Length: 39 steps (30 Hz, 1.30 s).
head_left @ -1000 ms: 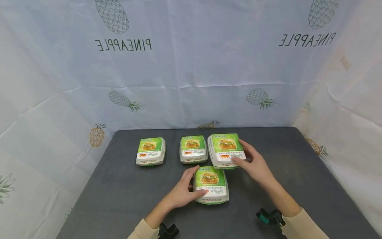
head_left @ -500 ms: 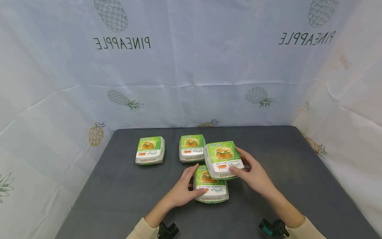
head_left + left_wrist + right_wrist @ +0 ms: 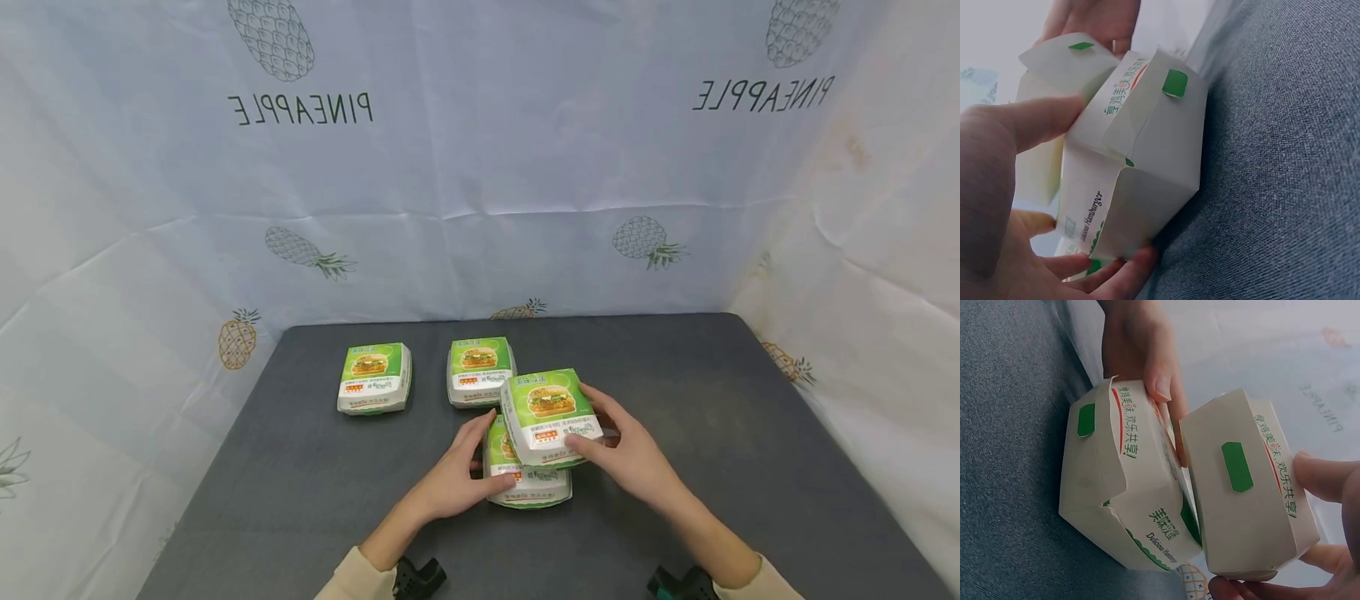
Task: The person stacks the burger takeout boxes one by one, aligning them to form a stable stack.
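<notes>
My right hand [image 3: 632,454] grips a green-and-white hamburger box [image 3: 551,410] by its right side, thumb on the front edge of the lid. That box is slightly turned and overlaps a second hamburger box [image 3: 529,497] under it. In the right wrist view, the held box [image 3: 1241,487] leans against the top of the lower box [image 3: 1110,469], edges close together. My left hand [image 3: 450,482] holds the lower box at its left side, thumb over the front of the lid and fingers along the side. The lower box [image 3: 1154,144] rests on the table.
Two more hamburger boxes stand behind on the dark grey table [image 3: 300,500]: one at the far left [image 3: 375,379], one at the back middle [image 3: 481,372], close to the held box. A pineapple-print cloth [image 3: 480,167] hangs behind the table and along both sides.
My right hand has brought its box leftward and toward me, from beside the back middle box to over the lower box. My left hand keeps its hold on the lower box.
</notes>
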Each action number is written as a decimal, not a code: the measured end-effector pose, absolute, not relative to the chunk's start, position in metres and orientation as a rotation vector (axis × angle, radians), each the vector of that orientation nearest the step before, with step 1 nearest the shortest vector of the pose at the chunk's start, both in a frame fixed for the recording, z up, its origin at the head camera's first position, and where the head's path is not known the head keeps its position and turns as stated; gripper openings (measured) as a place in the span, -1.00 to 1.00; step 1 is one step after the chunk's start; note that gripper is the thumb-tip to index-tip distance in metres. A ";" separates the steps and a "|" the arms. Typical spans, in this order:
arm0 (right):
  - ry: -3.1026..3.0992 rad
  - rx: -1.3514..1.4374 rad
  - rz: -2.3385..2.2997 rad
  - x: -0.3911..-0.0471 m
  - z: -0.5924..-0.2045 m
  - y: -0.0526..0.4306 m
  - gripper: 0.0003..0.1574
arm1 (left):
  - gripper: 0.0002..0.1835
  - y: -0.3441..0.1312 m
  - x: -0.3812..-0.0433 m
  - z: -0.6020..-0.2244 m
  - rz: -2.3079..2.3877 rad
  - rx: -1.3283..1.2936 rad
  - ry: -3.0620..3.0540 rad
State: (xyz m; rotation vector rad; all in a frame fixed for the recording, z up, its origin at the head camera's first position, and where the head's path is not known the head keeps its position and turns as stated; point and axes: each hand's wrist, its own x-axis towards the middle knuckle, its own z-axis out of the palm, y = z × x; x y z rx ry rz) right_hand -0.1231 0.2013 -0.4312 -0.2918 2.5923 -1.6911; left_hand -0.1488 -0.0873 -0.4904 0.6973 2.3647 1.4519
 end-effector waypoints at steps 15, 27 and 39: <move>2.600 -0.306 -1.655 -0.116 -0.429 0.192 0.01 | 0.14 -0.095 -0.146 -0.469 1.494 0.679 2.413; 2.490 -0.326 -1.766 -0.110 -0.432 0.188 -0.02 | 0.05 -0.092 -0.144 -0.464 1.693 0.721 2.246; 2.232 -0.440 -1.827 -0.116 -0.441 0.195 0.11 | -0.02 -0.093 -0.144 -0.465 1.715 0.788 2.194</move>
